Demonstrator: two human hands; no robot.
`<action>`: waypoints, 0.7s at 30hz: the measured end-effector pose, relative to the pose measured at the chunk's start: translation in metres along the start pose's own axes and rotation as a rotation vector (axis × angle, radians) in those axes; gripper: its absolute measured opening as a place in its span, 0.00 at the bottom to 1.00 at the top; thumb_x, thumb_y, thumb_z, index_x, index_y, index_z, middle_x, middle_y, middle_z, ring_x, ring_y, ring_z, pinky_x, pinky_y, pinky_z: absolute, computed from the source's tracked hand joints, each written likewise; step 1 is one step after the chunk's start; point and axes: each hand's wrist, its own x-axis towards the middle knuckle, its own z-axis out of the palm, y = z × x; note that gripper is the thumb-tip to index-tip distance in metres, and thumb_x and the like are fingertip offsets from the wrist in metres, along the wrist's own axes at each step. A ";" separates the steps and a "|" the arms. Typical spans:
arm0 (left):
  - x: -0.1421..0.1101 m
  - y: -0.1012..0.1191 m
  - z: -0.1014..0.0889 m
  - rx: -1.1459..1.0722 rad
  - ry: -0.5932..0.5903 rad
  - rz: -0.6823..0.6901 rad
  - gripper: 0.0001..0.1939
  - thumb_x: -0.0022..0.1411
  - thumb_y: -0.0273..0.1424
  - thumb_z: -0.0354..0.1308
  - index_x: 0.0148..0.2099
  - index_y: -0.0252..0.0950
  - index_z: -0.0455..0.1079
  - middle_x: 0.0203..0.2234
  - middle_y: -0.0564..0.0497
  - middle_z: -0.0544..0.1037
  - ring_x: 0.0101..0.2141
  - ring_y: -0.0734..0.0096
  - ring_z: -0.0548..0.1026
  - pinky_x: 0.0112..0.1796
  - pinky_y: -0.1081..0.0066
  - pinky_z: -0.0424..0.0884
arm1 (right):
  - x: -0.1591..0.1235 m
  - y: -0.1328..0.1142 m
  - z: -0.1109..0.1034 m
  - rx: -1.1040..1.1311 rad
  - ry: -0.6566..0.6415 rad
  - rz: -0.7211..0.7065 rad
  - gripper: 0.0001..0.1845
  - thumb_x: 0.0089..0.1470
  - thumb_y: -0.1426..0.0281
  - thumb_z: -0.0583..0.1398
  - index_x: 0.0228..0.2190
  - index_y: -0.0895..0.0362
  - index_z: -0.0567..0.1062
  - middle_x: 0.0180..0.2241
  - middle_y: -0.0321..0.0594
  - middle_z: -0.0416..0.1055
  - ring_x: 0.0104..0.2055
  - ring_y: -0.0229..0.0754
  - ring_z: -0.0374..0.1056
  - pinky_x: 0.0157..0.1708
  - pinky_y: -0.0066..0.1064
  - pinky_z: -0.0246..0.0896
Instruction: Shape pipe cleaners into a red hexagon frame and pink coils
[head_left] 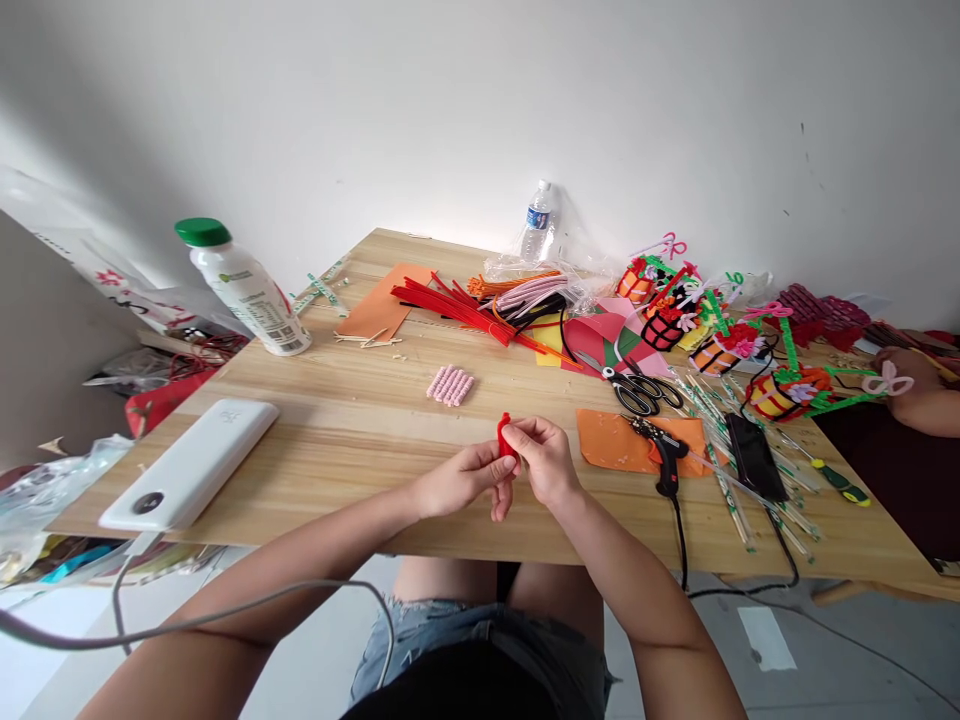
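A small piece of red pipe cleaner [503, 436], folded or coiled, is pinched between both of my hands above the table's front edge. My left hand [459, 482] grips its lower part with thumb and fingers. From the other side, my right hand [551, 464] closes thumb and forefinger on it; its exact shape is partly covered by the fingers. Beyond my hands lies a neat group of short pink twisted pieces [450, 385]. Farther back rests a bundle of red pipe cleaners [457, 310], beside orange [517, 285], pale pink and black ones.
Right: scissors [637, 388], a glue gun [666, 455] on orange felt [600, 440], a phone [754, 455], wrapped sticks [731, 490], a screwdriver [840, 482] and several decorated baskets [720, 352]. Left: a power bank [199, 460] and white bottle [251, 295]. Another person's arm [922, 390] shows far right.
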 end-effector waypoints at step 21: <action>-0.004 -0.001 -0.006 -0.264 -0.190 -0.026 0.17 0.58 0.40 0.58 0.28 0.30 0.66 0.12 0.58 0.63 0.13 0.72 0.71 0.16 0.78 0.57 | -0.002 0.000 -0.006 0.119 -0.264 0.059 0.14 0.42 0.62 0.69 0.24 0.58 0.75 0.24 0.34 0.71 0.27 0.33 0.67 0.29 0.24 0.65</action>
